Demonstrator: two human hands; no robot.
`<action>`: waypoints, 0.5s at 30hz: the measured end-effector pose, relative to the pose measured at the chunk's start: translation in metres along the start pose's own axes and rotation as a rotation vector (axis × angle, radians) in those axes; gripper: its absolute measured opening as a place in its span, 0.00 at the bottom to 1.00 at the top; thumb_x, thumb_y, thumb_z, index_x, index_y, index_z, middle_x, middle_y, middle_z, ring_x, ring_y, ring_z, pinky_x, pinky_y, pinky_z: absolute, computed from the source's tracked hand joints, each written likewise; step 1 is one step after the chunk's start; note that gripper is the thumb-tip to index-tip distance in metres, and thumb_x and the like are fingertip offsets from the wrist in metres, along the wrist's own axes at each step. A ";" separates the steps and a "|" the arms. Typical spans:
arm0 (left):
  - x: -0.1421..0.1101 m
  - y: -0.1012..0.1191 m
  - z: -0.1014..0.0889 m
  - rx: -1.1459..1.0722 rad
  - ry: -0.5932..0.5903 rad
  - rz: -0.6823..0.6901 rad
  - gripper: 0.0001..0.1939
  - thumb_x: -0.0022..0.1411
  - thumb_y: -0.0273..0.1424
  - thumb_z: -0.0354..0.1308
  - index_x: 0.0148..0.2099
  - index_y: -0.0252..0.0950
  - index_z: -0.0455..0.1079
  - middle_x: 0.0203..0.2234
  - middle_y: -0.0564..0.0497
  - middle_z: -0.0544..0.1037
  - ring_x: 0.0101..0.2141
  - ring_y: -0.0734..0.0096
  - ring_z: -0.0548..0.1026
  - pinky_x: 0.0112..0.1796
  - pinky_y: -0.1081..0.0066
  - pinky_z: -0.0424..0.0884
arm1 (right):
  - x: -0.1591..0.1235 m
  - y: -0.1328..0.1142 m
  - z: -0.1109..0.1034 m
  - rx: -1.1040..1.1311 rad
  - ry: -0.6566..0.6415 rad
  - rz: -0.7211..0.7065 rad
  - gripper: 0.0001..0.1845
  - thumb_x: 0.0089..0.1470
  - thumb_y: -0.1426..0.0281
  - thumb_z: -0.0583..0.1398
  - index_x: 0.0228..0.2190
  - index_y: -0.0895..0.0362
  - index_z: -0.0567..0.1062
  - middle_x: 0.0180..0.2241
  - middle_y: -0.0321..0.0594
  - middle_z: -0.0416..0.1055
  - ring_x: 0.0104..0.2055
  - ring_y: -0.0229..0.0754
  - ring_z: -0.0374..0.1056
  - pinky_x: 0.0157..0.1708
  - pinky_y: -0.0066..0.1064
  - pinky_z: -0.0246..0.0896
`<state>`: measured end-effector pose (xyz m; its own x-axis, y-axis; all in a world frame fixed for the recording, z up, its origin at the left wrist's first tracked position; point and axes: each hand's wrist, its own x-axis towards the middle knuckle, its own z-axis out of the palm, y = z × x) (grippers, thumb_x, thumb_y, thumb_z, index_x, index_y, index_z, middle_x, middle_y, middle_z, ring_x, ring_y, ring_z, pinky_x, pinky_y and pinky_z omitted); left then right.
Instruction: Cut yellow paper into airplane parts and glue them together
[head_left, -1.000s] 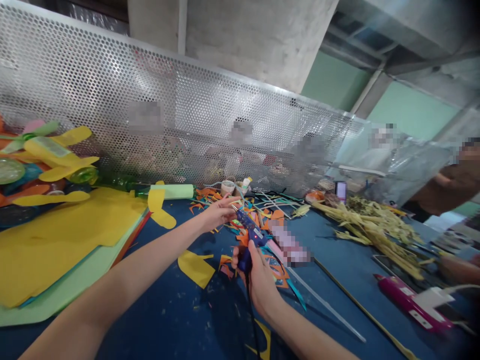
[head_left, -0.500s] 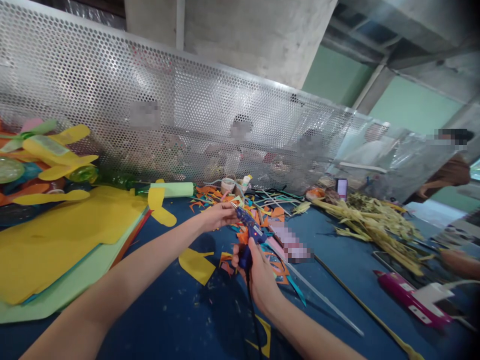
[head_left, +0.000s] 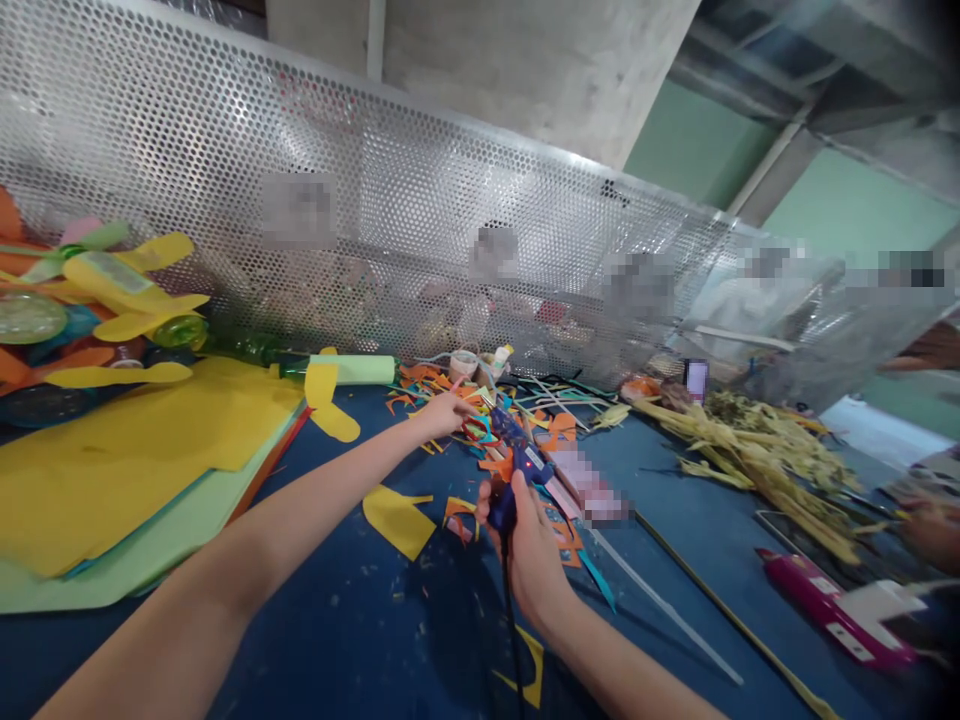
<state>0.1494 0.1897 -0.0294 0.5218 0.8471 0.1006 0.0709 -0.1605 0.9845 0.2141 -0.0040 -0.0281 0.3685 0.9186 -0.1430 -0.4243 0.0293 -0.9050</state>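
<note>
My right hand [head_left: 529,550] is wrapped round the handle of a blue glue gun [head_left: 529,460] with a small red light. A dark cord hangs from the handle, and a long clear glue stick [head_left: 660,600] runs in line behind the gun. Left of the metal nozzle is my left hand [head_left: 444,415], its fingers drawn together and pointing right. Whatever they pinch, if anything, is too small to make out. Under and around the nozzle lie colourful paper scraps [head_left: 420,385]. A yellow cut-out [head_left: 401,522] lies nearer on the blue table [head_left: 337,620].
Yellow sheets [head_left: 150,440] are stacked at left beside bottles with paper petals [head_left: 127,290]. A perforated metal screen [head_left: 420,200] stands behind. Dried husks [head_left: 750,440], a thin stalk [head_left: 727,600] and a magenta power strip [head_left: 832,610] lie at right, near another person's hand [head_left: 934,530].
The view has shifted slightly, moving the scene right. A small gap has opened between my left fingertips and the nozzle. My right hand keeps its hold on the glue gun.
</note>
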 end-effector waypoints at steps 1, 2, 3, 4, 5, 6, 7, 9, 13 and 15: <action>0.000 0.002 -0.002 0.070 -0.003 0.028 0.14 0.63 0.34 0.51 0.49 0.35 0.64 0.47 0.46 0.68 0.41 0.63 0.70 0.40 0.61 0.70 | 0.001 0.001 -0.001 -0.005 -0.001 -0.006 0.16 0.50 0.54 0.56 0.27 0.54 0.71 0.26 0.37 0.74 0.25 0.39 0.68 0.21 0.28 0.61; 0.001 0.005 -0.003 0.145 -0.013 0.053 0.13 0.63 0.34 0.51 0.48 0.35 0.65 0.46 0.47 0.68 0.41 0.63 0.70 0.40 0.61 0.70 | 0.002 0.001 -0.001 -0.008 -0.003 -0.009 0.16 0.50 0.54 0.56 0.27 0.54 0.71 0.26 0.37 0.74 0.25 0.38 0.67 0.22 0.27 0.61; 0.001 0.007 -0.005 0.216 -0.020 0.076 0.12 0.62 0.34 0.52 0.46 0.34 0.67 0.44 0.47 0.70 0.41 0.63 0.71 0.40 0.62 0.69 | 0.002 0.002 -0.001 -0.007 -0.001 -0.009 0.16 0.50 0.54 0.56 0.27 0.54 0.71 0.25 0.36 0.74 0.25 0.38 0.67 0.22 0.27 0.61; 0.002 0.008 -0.007 0.276 -0.012 0.103 0.11 0.60 0.34 0.54 0.42 0.34 0.69 0.41 0.48 0.72 0.39 0.64 0.71 0.40 0.64 0.68 | 0.003 0.002 -0.001 -0.004 0.005 -0.008 0.16 0.50 0.55 0.56 0.27 0.54 0.71 0.25 0.36 0.73 0.24 0.37 0.67 0.21 0.26 0.61; 0.002 0.010 -0.009 0.329 0.003 0.128 0.09 0.58 0.34 0.57 0.37 0.34 0.72 0.36 0.49 0.75 0.38 0.64 0.72 0.40 0.67 0.67 | 0.003 0.001 -0.001 0.000 0.013 -0.007 0.16 0.50 0.55 0.56 0.26 0.55 0.71 0.24 0.35 0.73 0.23 0.36 0.66 0.21 0.26 0.61; 0.001 0.011 -0.012 0.377 0.025 0.150 0.09 0.55 0.34 0.59 0.30 0.33 0.74 0.29 0.50 0.76 0.35 0.63 0.72 0.38 0.69 0.66 | 0.002 0.001 0.000 0.003 0.019 -0.004 0.16 0.49 0.54 0.57 0.26 0.55 0.71 0.24 0.35 0.72 0.22 0.36 0.65 0.20 0.25 0.60; -0.001 0.012 -0.016 0.419 0.050 0.169 0.11 0.53 0.35 0.60 0.24 0.33 0.74 0.22 0.50 0.75 0.32 0.63 0.72 0.36 0.71 0.64 | 0.002 0.000 0.000 0.004 0.023 0.000 0.16 0.49 0.54 0.57 0.26 0.55 0.70 0.23 0.34 0.72 0.21 0.35 0.64 0.19 0.25 0.59; -0.010 0.014 -0.025 0.495 0.090 0.194 0.17 0.52 0.37 0.58 0.17 0.33 0.72 0.13 0.51 0.70 0.27 0.63 0.71 0.32 0.71 0.62 | 0.003 -0.001 0.000 0.005 0.031 -0.004 0.15 0.47 0.55 0.59 0.26 0.55 0.70 0.23 0.32 0.71 0.20 0.33 0.63 0.18 0.24 0.57; -0.059 0.015 -0.047 0.609 0.033 0.247 0.10 0.50 0.33 0.59 0.22 0.34 0.75 0.16 0.51 0.73 0.25 0.66 0.71 0.31 0.72 0.60 | 0.007 0.000 -0.004 -0.023 -0.008 -0.077 0.12 0.45 0.61 0.62 0.22 0.56 0.68 0.19 0.30 0.67 0.19 0.31 0.60 0.19 0.22 0.55; -0.096 0.015 -0.055 0.646 -0.035 0.276 0.06 0.51 0.32 0.59 0.27 0.37 0.76 0.24 0.51 0.76 0.31 0.65 0.72 0.37 0.72 0.61 | 0.008 0.000 -0.006 -0.104 -0.057 -0.093 0.14 0.47 0.61 0.61 0.20 0.58 0.69 0.18 0.32 0.65 0.19 0.32 0.58 0.20 0.23 0.55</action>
<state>0.0539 0.1336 -0.0164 0.6199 0.7169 0.3190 0.4168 -0.6454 0.6401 0.2218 0.0016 -0.0316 0.3538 0.9346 -0.0362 -0.3011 0.0772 -0.9505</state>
